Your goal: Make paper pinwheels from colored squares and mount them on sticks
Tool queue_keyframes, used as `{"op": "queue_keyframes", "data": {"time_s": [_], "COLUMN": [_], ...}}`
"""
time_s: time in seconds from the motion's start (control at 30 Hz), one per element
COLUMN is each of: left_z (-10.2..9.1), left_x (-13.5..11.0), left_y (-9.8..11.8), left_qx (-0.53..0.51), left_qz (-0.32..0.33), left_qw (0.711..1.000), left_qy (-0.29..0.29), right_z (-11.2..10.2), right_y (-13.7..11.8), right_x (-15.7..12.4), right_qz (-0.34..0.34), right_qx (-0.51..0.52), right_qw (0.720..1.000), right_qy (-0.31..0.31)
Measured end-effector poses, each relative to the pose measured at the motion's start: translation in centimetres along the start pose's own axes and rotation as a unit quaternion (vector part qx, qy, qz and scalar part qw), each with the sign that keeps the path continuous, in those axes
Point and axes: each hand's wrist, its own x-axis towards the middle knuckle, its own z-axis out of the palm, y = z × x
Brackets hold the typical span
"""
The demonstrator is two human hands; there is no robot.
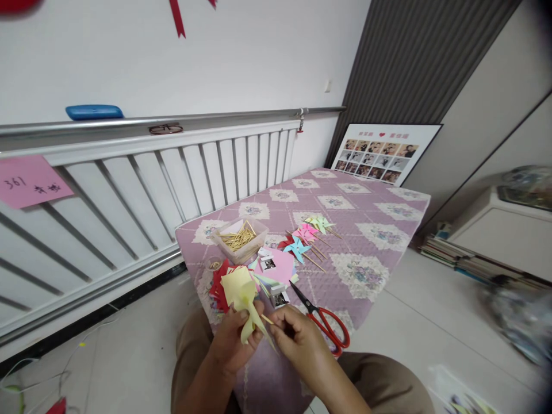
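My left hand [230,340] pinches a partly folded pale yellow paper pinwheel [238,287], whose blades curl up and hang past the fingers. My right hand [302,336] is closed on a thin wooden stick [267,319], its tip close to the paper; whether they touch I cannot tell. Red-handled scissors [330,329] lie open just right of this hand. Beyond the hands are two small white boxes [266,263] with tiny dark pieces, a pink paper sheet [283,264] and red paper [218,287].
A plastic box [257,240] of wooden sticks and a small round tub [214,263] stand at the table's left. Several pinwheels on sticks, including a blue pinwheel [296,248], lie mid-table. A radiator [233,167] lines the left; a photo board [386,150] leans at the far end.
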Motion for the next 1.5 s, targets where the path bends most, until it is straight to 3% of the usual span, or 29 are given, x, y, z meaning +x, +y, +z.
{"op": "queue_keyframes", "data": {"time_s": [0.23, 0.6, 0.77, 0.87, 0.97, 1.07, 1.17, 1.33, 1.5], "left_z": [-0.8, -0.5, -1.3, -2.2, -3.2, -3.9, -3.7, -2.0, -1.4], "left_x": [-0.4, -0.8, -1.0, -1.0, -0.8, -0.5, -0.3, 0.4, 0.8], "left_y": [2.2, 1.6, 0.3, -0.4, -0.7, -0.5, -0.3, -0.6, -1.1], "left_qx": [-0.081, -0.191, -0.176, -0.140, -0.098, -0.047, -0.026, -0.023, 0.049], "left_qz": [0.062, 0.059, 0.044, 0.012, 0.018, 0.032, 0.036, 0.051, 0.059], "left_qw": [0.995, 0.979, 0.981, 0.988, 0.993, 0.992, 0.995, 0.998, 0.997], "left_qy": [-0.004, 0.030, 0.068, 0.062, 0.066, 0.114, 0.094, 0.010, 0.007], "right_z": [-2.0, -0.7, 0.5, 0.4, -0.9, -2.8, -3.3, -0.9, 1.0], "right_y": [0.7, 1.4, 1.6, 1.1, 0.6, 0.3, 0.1, -0.8, -2.1], "right_x": [0.1, -0.4, -0.4, -0.4, -0.3, -0.2, -0.4, -1.2, -1.6], "right_qz": [0.032, 0.147, 0.127, 0.102, 0.087, 0.100, 0.124, 0.148, 0.184], "right_qx": [-0.035, 0.221, 0.307, 0.355, 0.377, 0.375, 0.355, 0.290, 0.258], "right_qw": [0.999, 0.960, 0.930, 0.909, 0.894, 0.886, 0.902, 0.944, 0.948], "right_qy": [0.016, 0.090, 0.155, 0.194, 0.228, 0.254, 0.212, 0.053, -0.017]}}
